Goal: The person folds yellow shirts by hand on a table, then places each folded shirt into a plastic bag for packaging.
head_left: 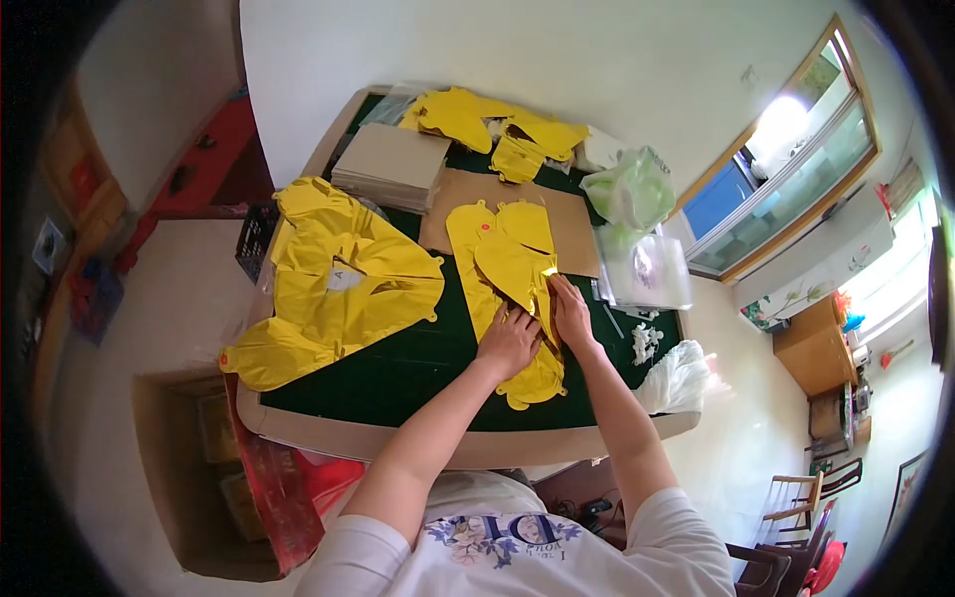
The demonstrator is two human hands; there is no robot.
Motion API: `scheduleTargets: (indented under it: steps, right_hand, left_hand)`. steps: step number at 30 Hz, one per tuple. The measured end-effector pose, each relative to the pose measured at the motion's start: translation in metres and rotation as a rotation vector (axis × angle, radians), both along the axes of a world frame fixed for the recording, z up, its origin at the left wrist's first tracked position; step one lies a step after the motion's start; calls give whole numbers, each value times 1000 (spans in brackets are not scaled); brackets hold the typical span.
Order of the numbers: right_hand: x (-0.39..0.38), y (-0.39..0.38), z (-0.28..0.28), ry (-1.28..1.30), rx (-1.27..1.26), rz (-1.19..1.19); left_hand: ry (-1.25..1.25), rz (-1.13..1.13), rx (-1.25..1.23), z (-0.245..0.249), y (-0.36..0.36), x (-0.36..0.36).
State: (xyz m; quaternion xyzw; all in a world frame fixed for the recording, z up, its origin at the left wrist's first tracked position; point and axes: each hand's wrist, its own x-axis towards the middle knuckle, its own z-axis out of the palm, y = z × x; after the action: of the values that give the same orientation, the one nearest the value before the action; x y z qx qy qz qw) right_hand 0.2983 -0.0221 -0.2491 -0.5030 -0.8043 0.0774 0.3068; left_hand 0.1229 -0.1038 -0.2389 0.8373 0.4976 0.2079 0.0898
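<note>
A flat, shiny yellow foil piece, partly folded, lies in the middle of the green-topped table, its upper part over a brown cardboard sheet. My left hand rests on its lower middle, fingers spread and lying flat. At its right edge is my right hand, palm down with fingers stretched along the foil; nothing is seen gripped. To the left lies a larger spread of yellow foil with a small white label on it. A red dot marks the upper left of the middle piece.
A stack of grey cardboard and more yellow foil are at the back. Along the right side are a green plastic bag, clear bags and a white bag. An open carton stands below left.
</note>
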Motion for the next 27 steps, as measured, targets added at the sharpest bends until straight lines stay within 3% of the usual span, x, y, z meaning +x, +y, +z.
scheduleTargets:
  steps: [6, 14, 25, 27]
  right_hand:
    - [4, 17, -2, -20, 26, -103]
    - [2, 30, 0, -132, 14, -8]
    - [2, 27, 2, -95, 87, 66]
    - [1, 26, 4, -102, 75, 62]
  left_hand:
    - [-18, -4, -37, -1, 1, 1]
    - [11, -1, -29, 0, 1, 0]
    - [-25, -8, -22, 0, 1, 0]
    - [-63, 11, 75, -4, 0, 1]
